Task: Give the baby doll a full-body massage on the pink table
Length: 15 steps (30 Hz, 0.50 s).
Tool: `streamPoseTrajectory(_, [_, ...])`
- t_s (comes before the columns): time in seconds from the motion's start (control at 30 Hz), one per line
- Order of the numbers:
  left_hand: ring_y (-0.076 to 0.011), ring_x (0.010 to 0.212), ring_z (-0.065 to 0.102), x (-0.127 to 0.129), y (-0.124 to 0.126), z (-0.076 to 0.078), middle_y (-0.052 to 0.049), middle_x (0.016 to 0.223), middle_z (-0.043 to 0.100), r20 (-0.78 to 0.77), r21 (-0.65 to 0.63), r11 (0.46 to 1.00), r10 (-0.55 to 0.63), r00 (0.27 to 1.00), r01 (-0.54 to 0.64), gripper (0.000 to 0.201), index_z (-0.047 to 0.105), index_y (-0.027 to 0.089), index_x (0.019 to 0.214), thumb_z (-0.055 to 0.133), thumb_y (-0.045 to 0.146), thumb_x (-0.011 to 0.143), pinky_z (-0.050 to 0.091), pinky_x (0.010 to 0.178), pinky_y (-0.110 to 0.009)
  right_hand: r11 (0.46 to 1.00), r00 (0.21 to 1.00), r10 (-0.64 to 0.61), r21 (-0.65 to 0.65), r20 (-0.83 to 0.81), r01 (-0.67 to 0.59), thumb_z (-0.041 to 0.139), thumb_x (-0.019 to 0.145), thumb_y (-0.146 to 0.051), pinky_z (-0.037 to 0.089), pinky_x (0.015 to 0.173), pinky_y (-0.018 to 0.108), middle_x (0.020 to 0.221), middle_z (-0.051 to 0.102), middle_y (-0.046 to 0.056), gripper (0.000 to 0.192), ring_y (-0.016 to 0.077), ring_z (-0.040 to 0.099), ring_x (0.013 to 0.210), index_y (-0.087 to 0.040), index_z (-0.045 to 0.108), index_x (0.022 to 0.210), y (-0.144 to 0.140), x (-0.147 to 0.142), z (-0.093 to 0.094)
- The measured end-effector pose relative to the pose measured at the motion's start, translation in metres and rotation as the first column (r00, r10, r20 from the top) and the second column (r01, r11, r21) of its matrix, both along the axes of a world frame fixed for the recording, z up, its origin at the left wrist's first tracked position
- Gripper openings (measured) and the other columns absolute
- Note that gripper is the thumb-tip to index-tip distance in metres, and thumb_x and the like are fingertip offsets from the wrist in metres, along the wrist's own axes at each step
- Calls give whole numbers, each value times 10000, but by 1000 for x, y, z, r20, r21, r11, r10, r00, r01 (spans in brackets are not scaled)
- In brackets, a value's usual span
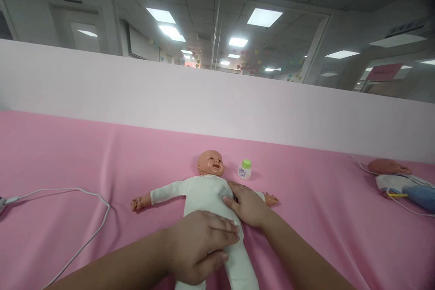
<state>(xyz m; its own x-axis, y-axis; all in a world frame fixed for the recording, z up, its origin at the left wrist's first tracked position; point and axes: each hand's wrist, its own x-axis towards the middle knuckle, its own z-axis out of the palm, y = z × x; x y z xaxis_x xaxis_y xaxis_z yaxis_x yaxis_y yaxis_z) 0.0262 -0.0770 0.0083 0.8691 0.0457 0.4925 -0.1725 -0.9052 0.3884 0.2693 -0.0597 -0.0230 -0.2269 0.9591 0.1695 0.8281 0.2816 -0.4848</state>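
Left hand [200,247] and right hand [247,205] rest flat, fingers spread, on doll [207,192]; capped bottle [244,169] upright beside its head, contents indiscernible.

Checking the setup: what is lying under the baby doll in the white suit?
The baby doll in the white suit lies directly on the pink cloth. Whatever lies beneath that cloth is covered.

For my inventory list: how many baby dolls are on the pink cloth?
2. A baby doll in white suit lies centre under both hands; a second baby doll lies at far right, partly cut off.
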Motion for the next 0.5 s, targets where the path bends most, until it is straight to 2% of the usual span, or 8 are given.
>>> streamPoseTrajectory(0.1, [-289,1291,647,0,12,-4,-167,1340,708,-85,13,991,132,988,-132,450,622,146,1399,463,290,1004,489,1132,-422,1000,1000,19,-13,-10,-19,518,989,-562,417,1114,466,1476,620,112,594,333,566,1354,-248,543,1493,-2,-1,3])
streamPoseTrajectory(0.2, [-295,1400,556,-4,37,-9,-134,1467,636,-174,52,940,341,924,-337,471,591,189,1456,448,364,1044,410,1200,-482,999,999,29,-32,-23,-29,532,982,-544,433,1094,455,1463,632,108,597,331,588,1327,-256,532,1505,-5,-3,7])
streamPoseTrajectory(0.33, [-314,1500,427,-11,65,-19,-142,1602,478,-220,126,830,558,800,-544,579,516,155,1531,435,461,1046,324,1251,-518,996,999,42,-73,-27,-44,523,982,-568,464,1045,441,1446,648,98,611,330,625,1274,-275,515,1517,-10,-3,12])
streamPoseTrajectory(0.43, [-311,1481,457,-15,75,-26,-168,1588,490,-201,161,721,692,693,-674,588,524,108,1519,383,440,1055,336,1246,-500,993,999,35,-112,0,-35,501,989,-595,446,1072,461,1459,639,94,618,339,602,1308,-286,506,1523,-11,1,14])
streamPoseTrajectory(0.5, [-307,1452,498,-18,79,-29,-174,1558,528,-199,168,662,748,633,-730,580,534,98,1508,361,418,1056,362,1231,-488,992,998,-18,-121,65,26,501,986,-609,365,1156,519,1511,592,109,635,365,511,1411,-271,510,1524,-11,5,15])
